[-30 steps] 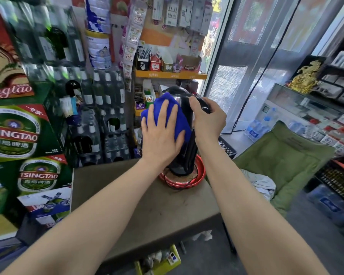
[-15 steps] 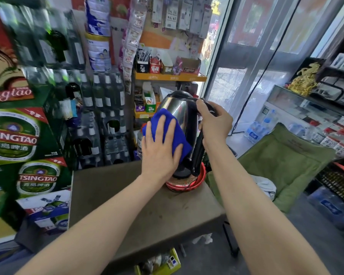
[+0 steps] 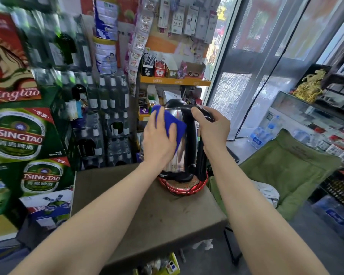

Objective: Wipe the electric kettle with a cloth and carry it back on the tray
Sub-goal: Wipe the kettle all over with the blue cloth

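Item: one stainless-steel electric kettle with black lid and black handle (image 3: 182, 143), standing upright on a round red tray with a patterned centre (image 3: 184, 186), which rests at the far right part of the worn brown desk (image 3: 147, 211). We judge the polished steel wall rigid and slippery, likely to show smears, so it suits wiping but not gripping; the black handle, running down the side nearest us, is the proper place to take hold. We cannot tell whether there is water inside, so we treat the weight as unknown and possibly considerable, and top-heavy on a shallow tray. The tray rim looks low; for carrying we would hold the tray from beneath at both sides and keep it level, since the kettle base could slide on it. Item: one soft bright-blue cloth (image 3: 172, 124), limp and folded, conforming readily to the curved wall. Our left hand (image 3: 159, 139) lies flat and mostly open, fingers spread over the cloth, pressing it against the upper left of the kettle body. Our right hand (image 3: 212, 128) is curled closed about the top of the handle, thumb over it near the lid, steadying the kettle against the push of the wipe. The lower steel wall is bare of cloth, so we judge wiping unfinished.
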The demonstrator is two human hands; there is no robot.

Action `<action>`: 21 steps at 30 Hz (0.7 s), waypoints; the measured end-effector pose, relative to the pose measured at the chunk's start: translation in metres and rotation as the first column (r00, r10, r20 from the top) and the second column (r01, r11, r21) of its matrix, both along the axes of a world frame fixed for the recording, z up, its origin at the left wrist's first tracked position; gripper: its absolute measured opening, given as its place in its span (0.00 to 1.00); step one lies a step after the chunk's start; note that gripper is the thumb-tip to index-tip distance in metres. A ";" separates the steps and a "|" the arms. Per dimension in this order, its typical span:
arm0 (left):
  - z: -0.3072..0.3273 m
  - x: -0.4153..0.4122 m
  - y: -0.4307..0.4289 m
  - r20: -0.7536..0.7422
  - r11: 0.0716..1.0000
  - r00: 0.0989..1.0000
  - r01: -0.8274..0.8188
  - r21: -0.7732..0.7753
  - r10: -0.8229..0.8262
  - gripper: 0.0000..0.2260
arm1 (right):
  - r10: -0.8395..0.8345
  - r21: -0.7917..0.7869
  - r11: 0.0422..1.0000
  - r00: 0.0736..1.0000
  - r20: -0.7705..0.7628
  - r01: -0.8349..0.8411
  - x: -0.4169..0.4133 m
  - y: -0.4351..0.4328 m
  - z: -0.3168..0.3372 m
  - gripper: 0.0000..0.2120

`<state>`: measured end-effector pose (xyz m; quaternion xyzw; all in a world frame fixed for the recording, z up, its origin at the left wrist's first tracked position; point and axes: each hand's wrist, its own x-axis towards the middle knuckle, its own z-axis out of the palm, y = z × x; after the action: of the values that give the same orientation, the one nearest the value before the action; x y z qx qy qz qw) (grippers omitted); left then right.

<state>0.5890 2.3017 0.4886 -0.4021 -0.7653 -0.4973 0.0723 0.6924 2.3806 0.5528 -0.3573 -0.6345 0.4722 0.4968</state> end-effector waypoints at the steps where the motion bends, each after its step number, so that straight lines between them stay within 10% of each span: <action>1: -0.002 -0.005 0.000 0.167 0.999 0.986 0.002 0.053 -0.011 0.25 | 0.012 -0.008 1.000 1.000 0.000 -0.012 0.003 0.002 -0.001 0.14; 4: 0.008 -0.036 0.001 0.650 0.997 0.756 0.046 0.064 -0.077 0.25 | 0.090 -0.023 0.996 0.996 -0.012 -0.090 0.011 0.009 -0.001 0.20; 7: 0.019 -0.055 0.001 0.800 0.992 0.587 0.061 0.113 -0.127 0.26 | 0.097 -0.032 0.995 0.995 -0.019 -0.097 0.012 0.012 0.002 0.18; 12: 0.002 -0.003 0.006 0.125 0.999 0.991 -0.051 0.008 0.050 0.27 | -0.075 0.006 0.997 0.997 0.003 0.075 -0.014 -0.005 0.003 0.14; 21: -0.047 0.023 0.003 -0.399 0.949 0.914 -0.190 -0.253 0.077 0.30 | -0.133 0.110 0.986 0.990 0.054 0.126 -0.019 -0.020 -0.008 0.17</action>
<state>0.6123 2.3043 0.4420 -0.4440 -0.8260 -0.2869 0.1959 0.6737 2.3604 0.5448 -0.3852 -0.6491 0.3934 0.5250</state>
